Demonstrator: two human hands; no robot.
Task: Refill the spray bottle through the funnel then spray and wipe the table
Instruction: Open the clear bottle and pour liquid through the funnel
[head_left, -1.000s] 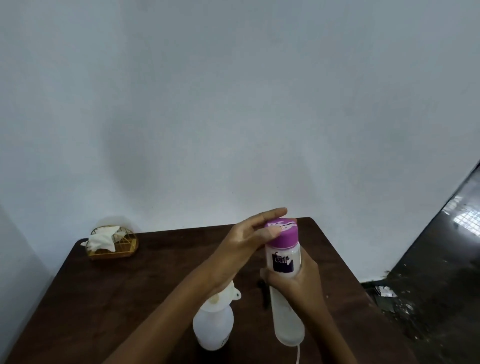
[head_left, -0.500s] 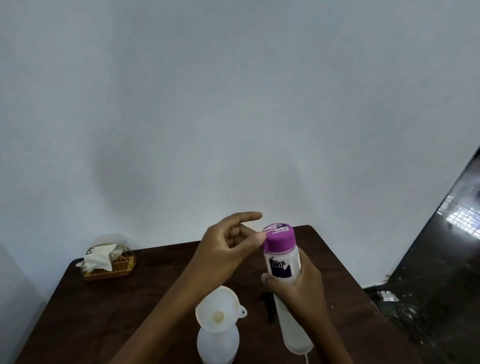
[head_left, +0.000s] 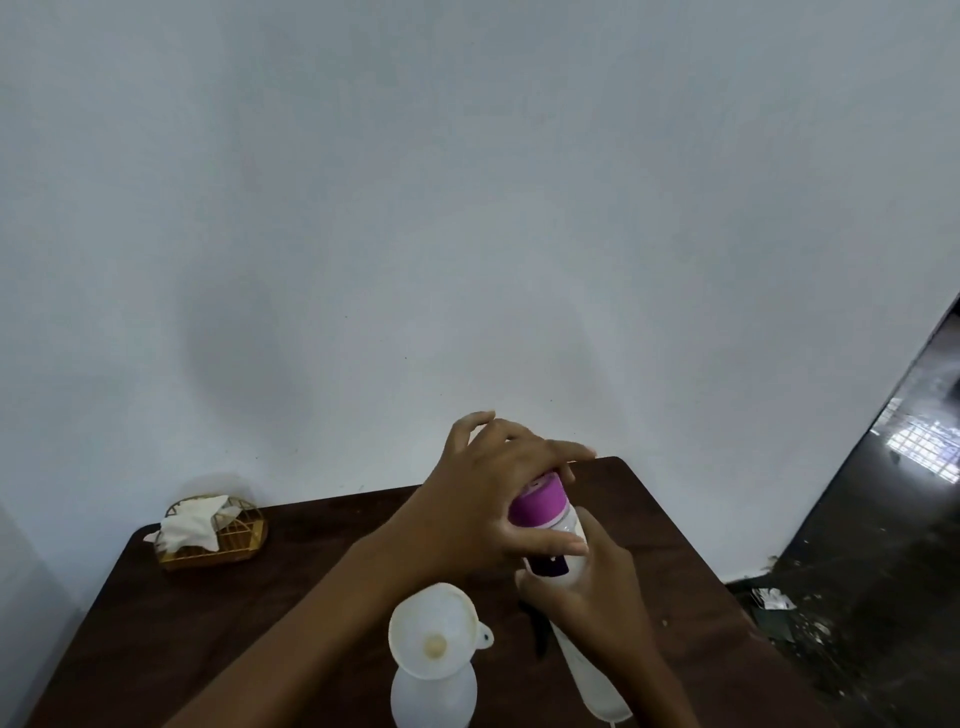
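My right hand (head_left: 597, 597) grips the middle of a tall clear refill bottle (head_left: 582, 660) with a purple cap (head_left: 537, 501), held tilted above the table. My left hand (head_left: 488, 499) lies over the cap, thumb on its near side and fingers across its top. A white funnel (head_left: 434, 636) sits in the neck of the white spray bottle body (head_left: 434, 699), which stands on the dark wooden table (head_left: 249, 613) just left of the refill bottle.
A gold wire basket (head_left: 228, 540) with a white cloth (head_left: 189, 527) in it stands at the table's far left corner. A dark object (head_left: 540, 631) lies on the table behind the refill bottle. A white wall is behind; dark floor lies to the right.
My left hand has moved from beside the purple cap to over it, fingers now laid across its top. The view has tilted slightly.
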